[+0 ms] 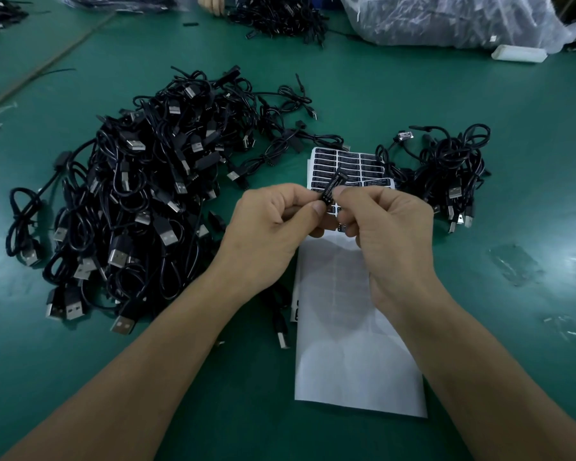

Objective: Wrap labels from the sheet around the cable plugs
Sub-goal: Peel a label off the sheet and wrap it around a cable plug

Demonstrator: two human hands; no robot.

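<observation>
Head view. Pinches a small black plug (332, 188) with the left grip (273, 224), thumb and forefinger clamped on its lower end. Clamps the right grip (386, 227) on the same plug from the other side, fingers curled. Holds the plug tilted, white lettering along it, above the label sheet (353, 361) lying on the green table (363, 94). Shows a big heap of black cables (140, 201) at left, a smaller heap (446, 171) just right of the sheet, and a plastic bag (446, 21) at the far edge.
</observation>
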